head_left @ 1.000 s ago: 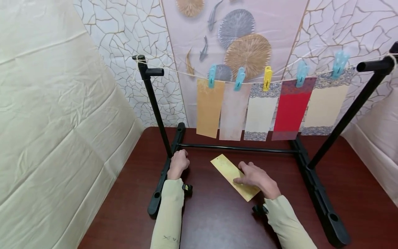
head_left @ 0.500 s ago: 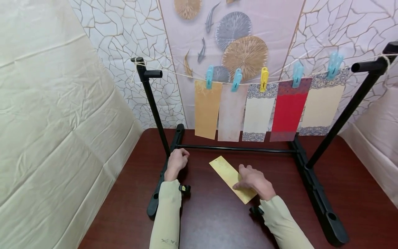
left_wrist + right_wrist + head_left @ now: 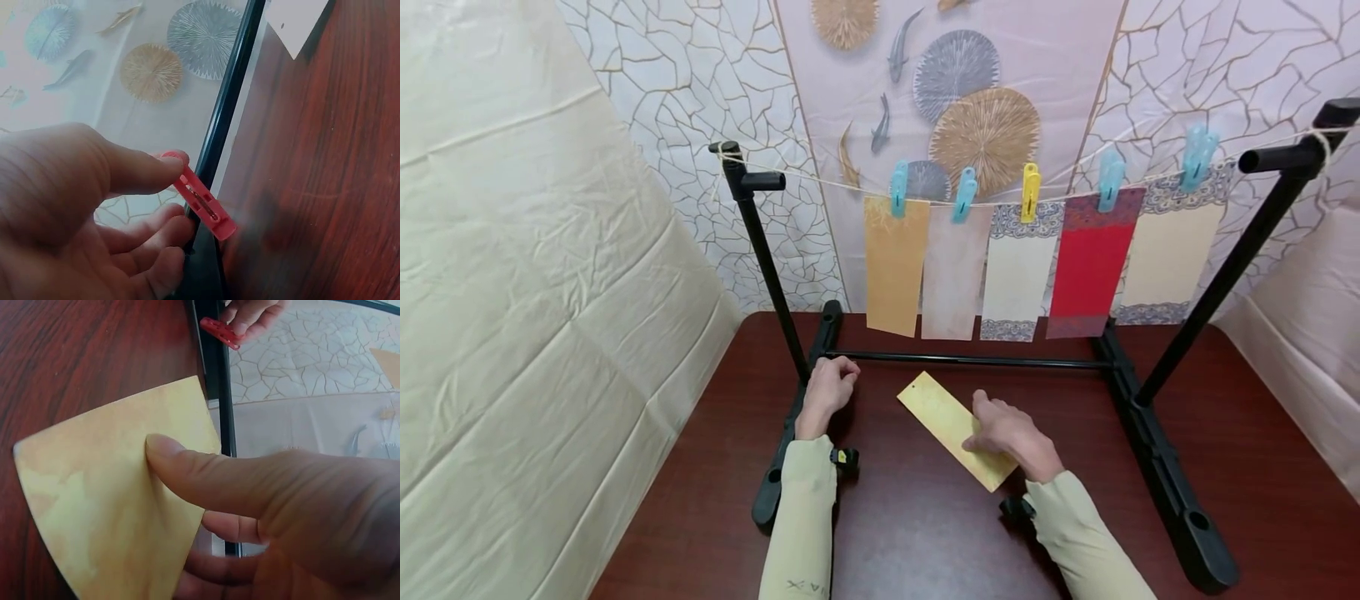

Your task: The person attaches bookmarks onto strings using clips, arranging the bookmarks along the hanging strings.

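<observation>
My left hand (image 3: pixel 827 392) is beside the left post of the black stand. In the left wrist view its thumb and fingers pinch a red clothespin (image 3: pixel 203 203). My right hand (image 3: pixel 1011 435) grips a yellow paper card (image 3: pixel 951 425) over the table, thumb on the upper face and fingers beneath, as the right wrist view shows. The card lies diagonally in the head view, a small hole near its far corner. Behind hang several cards on a string, among them an orange card (image 3: pixel 893 271) at the left end and a red card (image 3: pixel 1090 275).
The black stand's left post (image 3: pixel 767 267) and right post (image 3: pixel 1232 267) rise from long feet, joined by a low crossbar (image 3: pixel 970 360). Blue clothespins (image 3: pixel 898 190) and one yellow clothespin (image 3: pixel 1030 192) hold the hung cards. Patterned cloth backs the brown table (image 3: pixel 910 542).
The head view has shifted slightly, moving the whole scene a little to the left. Both hands keep nearly the same place, with the right still holding the yellow paper card.
</observation>
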The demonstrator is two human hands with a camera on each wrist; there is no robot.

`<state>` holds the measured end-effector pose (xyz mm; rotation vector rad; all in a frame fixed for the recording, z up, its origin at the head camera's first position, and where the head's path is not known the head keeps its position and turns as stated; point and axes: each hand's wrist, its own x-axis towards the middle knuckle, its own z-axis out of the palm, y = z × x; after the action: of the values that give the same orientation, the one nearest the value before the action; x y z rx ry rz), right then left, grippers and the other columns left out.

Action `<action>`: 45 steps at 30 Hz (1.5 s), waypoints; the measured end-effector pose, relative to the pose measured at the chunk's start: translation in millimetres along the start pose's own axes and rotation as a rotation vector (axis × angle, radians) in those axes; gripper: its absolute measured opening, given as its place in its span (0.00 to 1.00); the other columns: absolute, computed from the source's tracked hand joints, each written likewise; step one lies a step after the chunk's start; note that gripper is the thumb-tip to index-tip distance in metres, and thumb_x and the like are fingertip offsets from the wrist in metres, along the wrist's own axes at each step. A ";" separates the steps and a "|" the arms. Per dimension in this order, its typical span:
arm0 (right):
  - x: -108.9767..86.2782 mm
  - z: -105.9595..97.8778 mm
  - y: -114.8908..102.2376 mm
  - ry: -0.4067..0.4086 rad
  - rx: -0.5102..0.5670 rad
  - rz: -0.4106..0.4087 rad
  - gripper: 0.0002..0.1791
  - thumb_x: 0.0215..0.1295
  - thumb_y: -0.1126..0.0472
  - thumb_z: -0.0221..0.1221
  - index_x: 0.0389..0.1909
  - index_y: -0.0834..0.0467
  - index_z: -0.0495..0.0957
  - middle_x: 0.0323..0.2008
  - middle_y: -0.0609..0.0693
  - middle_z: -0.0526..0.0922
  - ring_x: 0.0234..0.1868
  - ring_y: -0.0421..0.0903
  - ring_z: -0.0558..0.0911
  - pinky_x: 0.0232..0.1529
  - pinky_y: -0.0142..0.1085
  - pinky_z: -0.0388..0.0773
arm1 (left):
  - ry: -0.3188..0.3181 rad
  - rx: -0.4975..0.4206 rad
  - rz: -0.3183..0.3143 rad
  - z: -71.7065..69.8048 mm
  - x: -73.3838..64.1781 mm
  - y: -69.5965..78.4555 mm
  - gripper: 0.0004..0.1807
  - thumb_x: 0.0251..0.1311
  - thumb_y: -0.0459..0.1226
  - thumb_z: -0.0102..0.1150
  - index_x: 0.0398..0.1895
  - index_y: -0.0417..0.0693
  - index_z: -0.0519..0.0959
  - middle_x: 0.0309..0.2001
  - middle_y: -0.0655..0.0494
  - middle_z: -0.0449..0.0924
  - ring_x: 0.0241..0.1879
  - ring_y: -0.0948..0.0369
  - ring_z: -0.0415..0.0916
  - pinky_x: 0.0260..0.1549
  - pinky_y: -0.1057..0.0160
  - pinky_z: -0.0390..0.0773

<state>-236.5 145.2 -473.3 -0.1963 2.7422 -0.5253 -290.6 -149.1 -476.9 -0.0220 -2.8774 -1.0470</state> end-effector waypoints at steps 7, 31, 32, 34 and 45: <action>-0.2 -4.8 3.1 0.037 0.058 -0.065 0.22 0.56 0.55 0.70 0.46 0.57 0.71 0.33 0.51 0.78 0.30 0.46 0.75 0.31 0.38 0.70 | -0.017 -0.073 -0.005 -2.3 -0.7 0.6 0.08 0.70 0.41 0.54 0.42 0.51 0.82 0.36 0.54 0.83 0.30 0.56 0.74 0.32 0.60 0.72; -16.9 -18.6 -16.1 0.097 0.064 -0.297 0.10 0.63 0.59 0.65 0.28 0.50 0.72 0.18 0.42 0.66 0.20 0.40 0.67 0.23 0.33 0.62 | 0.167 -0.481 0.308 -38.8 -5.9 23.5 0.21 0.63 0.39 0.64 0.59 0.46 0.78 0.42 0.46 0.81 0.38 0.57 0.76 0.36 0.71 0.75; -17.4 -18.8 -17.1 0.100 0.069 -0.300 0.10 0.63 0.59 0.65 0.28 0.50 0.72 0.18 0.42 0.66 0.20 0.40 0.67 0.23 0.33 0.62 | 0.171 -0.492 0.318 -39.8 -6.3 24.4 0.19 0.63 0.39 0.64 0.57 0.46 0.79 0.43 0.45 0.81 0.39 0.57 0.76 0.36 0.71 0.75; -18.4 -18.8 -19.4 0.109 0.071 -0.308 0.11 0.63 0.59 0.65 0.27 0.50 0.72 0.18 0.42 0.66 0.20 0.40 0.67 0.23 0.33 0.61 | 0.183 -0.512 0.342 -42.3 -6.8 25.4 0.18 0.63 0.37 0.64 0.56 0.44 0.79 0.43 0.43 0.81 0.39 0.56 0.76 0.35 0.72 0.74; -20.4 -17.4 -33.6 0.178 0.051 -0.435 0.11 0.64 0.58 0.65 0.27 0.49 0.71 0.18 0.40 0.67 0.20 0.37 0.68 0.22 0.30 0.63 | 0.258 -0.576 0.471 -80.7 -33.6 58.2 0.18 0.62 0.26 0.59 0.54 0.28 0.75 0.41 0.31 0.80 0.36 0.61 0.76 0.33 0.67 0.75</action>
<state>-221.2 124.1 -439.1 -0.7786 2.8577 -0.7561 -249.1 -155.9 -380.6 -0.5233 -2.1020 -1.5689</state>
